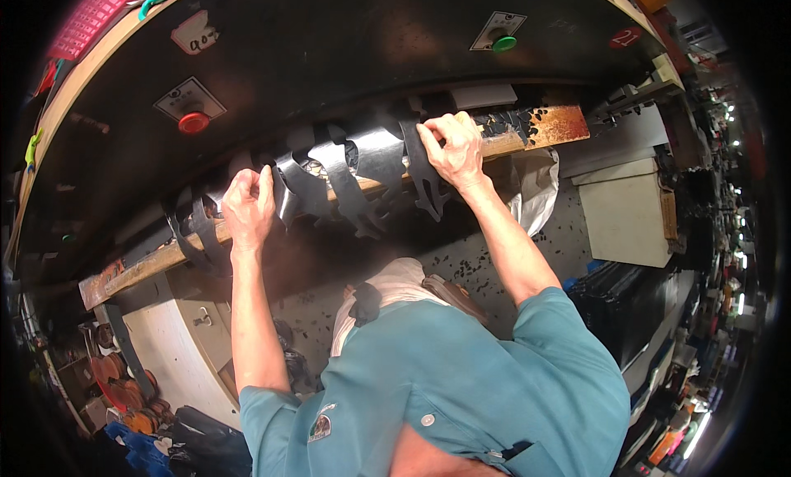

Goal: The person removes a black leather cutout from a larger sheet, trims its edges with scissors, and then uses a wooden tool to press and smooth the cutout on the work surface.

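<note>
A black, leather-like sheet (344, 180) with large cut-out gaps hangs in strips over the front edge of a wooden board (568, 129). My left hand (249, 207) pinches the sheet left of its middle, thumb and fingers pressed together. Farther right, my right hand (456, 151) is closed on another strip of the same sheet, near its upper edge. Between my hands the strips dangle below the board with ragged lower ends. More black strips (198, 230) drape to the left of my left hand. What lies deeper under the dark machine head is in shadow.
The black machine front (329, 49) rises just beyond my hands, bearing a red button (194, 122) and a green button (504, 43). A whitish bag (535, 193) hangs at right, near a pale box (622, 213). Black scraps litter the floor (486, 250).
</note>
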`<state>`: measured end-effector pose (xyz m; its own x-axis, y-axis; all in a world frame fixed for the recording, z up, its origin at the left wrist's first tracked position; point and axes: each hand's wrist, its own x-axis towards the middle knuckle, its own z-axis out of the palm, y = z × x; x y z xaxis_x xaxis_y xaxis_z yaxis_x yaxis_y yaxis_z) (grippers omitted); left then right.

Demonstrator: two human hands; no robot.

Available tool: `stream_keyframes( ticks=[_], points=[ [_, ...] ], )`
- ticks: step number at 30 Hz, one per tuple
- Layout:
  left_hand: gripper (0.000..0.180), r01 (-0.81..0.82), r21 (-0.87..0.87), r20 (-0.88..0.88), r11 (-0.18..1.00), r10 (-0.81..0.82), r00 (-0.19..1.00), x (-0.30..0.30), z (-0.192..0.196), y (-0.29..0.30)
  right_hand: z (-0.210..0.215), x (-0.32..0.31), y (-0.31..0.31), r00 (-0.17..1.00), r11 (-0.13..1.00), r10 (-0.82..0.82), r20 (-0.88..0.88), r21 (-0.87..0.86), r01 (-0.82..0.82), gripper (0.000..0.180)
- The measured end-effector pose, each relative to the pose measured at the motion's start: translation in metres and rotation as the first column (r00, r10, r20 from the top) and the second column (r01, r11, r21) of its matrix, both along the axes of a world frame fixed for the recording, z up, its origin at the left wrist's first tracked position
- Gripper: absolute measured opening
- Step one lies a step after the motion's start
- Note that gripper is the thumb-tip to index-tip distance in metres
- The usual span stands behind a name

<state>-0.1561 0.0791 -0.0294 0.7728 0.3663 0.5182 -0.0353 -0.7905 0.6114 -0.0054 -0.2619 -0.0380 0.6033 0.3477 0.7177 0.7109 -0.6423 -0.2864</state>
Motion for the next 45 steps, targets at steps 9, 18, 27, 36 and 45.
stream_keyframes(
  ticks=[9,18,27,36,45],
  points=[
    [0.036,-0.038,0.045,-0.034,0.998,0.040,0.999,-0.003,0.005,-0.010,0.000,-0.011,-0.006,0.994,0.988,0.089,-0.061,-0.119,-0.095,0.010],
    [0.037,-0.089,-0.035,-0.043,0.995,0.087,0.995,-0.009,0.007,-0.020,0.001,-0.010,-0.011,0.981,0.983,0.164,-0.106,-0.067,-0.171,0.010],
    [0.029,0.003,-0.060,-0.115,0.998,-0.010,0.993,-0.009,0.013,-0.016,0.024,-0.008,-0.012,0.648,0.924,0.195,-0.736,0.360,0.131,0.007],
    [0.023,0.137,0.086,-0.228,0.987,-0.114,0.967,0.057,0.067,0.019,0.053,0.080,0.138,0.797,0.967,0.201,-0.570,-0.018,-0.256,0.100],
    [0.056,0.265,0.239,-0.286,0.934,-0.193,0.938,0.173,0.011,0.021,0.052,0.101,0.175,0.827,0.943,-0.058,-0.559,-0.303,-0.139,0.103]
  ],
)
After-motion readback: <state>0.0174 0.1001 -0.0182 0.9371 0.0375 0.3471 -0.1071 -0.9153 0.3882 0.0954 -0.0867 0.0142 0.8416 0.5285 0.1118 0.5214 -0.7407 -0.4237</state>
